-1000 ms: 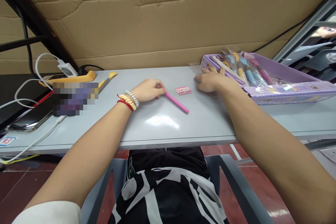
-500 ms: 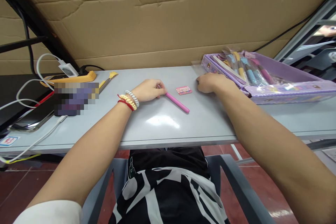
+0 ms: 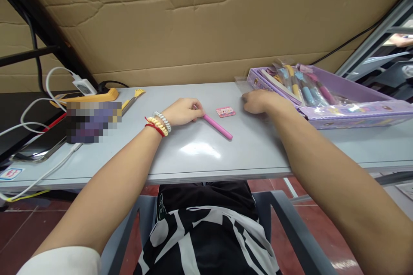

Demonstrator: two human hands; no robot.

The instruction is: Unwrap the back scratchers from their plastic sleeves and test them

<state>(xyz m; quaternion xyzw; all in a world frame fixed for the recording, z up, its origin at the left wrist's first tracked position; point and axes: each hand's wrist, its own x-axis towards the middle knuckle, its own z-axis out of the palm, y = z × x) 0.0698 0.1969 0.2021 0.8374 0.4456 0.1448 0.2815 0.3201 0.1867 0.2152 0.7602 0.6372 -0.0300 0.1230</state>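
Note:
My left hand (image 3: 182, 111), with bracelets at the wrist, rests on the grey table (image 3: 200, 150) with its fingers curled around one end of a pink pen (image 3: 218, 127) that lies flat. A small pink card (image 3: 225, 111) lies just right of it. My right hand (image 3: 258, 101) rests on the table beside the card, fingers curled under, next to the corner of a purple box (image 3: 355, 109). What its fingers hold, if anything, is hidden.
The purple box holds several wrapped pens (image 3: 303, 86). At the left lie a yellow power strip (image 3: 97, 93) with a white charger (image 3: 84, 87) and cables, a yellow-tipped stick (image 3: 132, 98) and a phone (image 3: 38, 146). Cardboard (image 3: 206, 21) walls the back.
My right hand drew back from the corner of the purple box and its fingers curled in. My left hand and the pink pen stayed still.

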